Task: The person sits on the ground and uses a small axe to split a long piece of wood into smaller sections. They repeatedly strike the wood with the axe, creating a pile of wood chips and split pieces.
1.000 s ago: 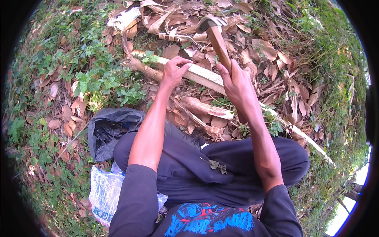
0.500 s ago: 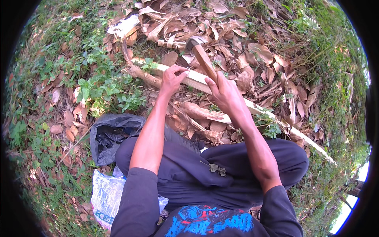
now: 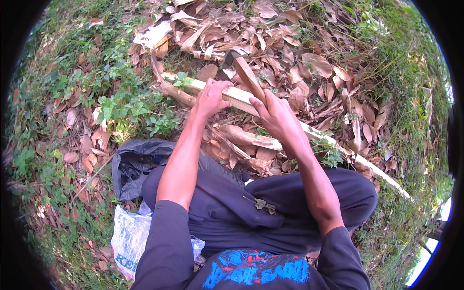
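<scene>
Head cam: right hand (image 3: 276, 112) clamps the hammer (image 3: 247, 76), left hand (image 3: 210, 100) over the wooden strip (image 3: 240, 97), grip unclear; best keep it outside the swing.

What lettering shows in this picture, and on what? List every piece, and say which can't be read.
Pale plastic bag: large blue-green capital letters, partly covered by the left sleeve; the wording is not copied here.
Dark shirt: bright blue, jagged lettering under a blue-and-red design; too stylised to read surely.
Hammer, wooden strip, dark bag: no lettering visible.
</scene>
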Tool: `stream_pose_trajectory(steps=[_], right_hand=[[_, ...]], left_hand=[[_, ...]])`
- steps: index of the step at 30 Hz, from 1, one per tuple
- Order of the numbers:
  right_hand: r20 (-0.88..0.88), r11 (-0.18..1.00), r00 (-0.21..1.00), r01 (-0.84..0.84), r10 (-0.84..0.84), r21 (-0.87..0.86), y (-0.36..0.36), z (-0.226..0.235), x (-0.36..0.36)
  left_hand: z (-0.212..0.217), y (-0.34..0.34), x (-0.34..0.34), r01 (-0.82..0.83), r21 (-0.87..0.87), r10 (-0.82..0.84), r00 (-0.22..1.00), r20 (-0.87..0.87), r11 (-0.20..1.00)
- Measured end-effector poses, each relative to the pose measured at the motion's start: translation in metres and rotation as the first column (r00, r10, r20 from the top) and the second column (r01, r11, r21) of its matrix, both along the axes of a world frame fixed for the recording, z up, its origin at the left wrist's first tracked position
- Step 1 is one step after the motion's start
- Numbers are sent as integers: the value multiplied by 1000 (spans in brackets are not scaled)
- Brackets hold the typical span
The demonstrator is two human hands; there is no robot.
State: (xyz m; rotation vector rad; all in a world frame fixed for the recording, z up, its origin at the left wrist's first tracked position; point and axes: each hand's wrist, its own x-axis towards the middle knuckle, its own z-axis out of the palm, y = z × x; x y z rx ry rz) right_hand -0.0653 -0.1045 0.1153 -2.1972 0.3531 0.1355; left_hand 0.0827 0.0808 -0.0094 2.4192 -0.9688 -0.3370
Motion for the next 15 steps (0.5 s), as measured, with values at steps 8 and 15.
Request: stream_pose_trajectory(steps=[8, 15], right_hand=[[6, 999, 999, 43, -44, 24, -8, 32, -7], [-2, 992, 996, 90, -90, 88, -12, 44, -11]], left_hand=[[38, -1, 0, 118, -45, -109, 979, 172, 992], [17, 10, 7, 178, -51, -179, 984, 3, 983]])
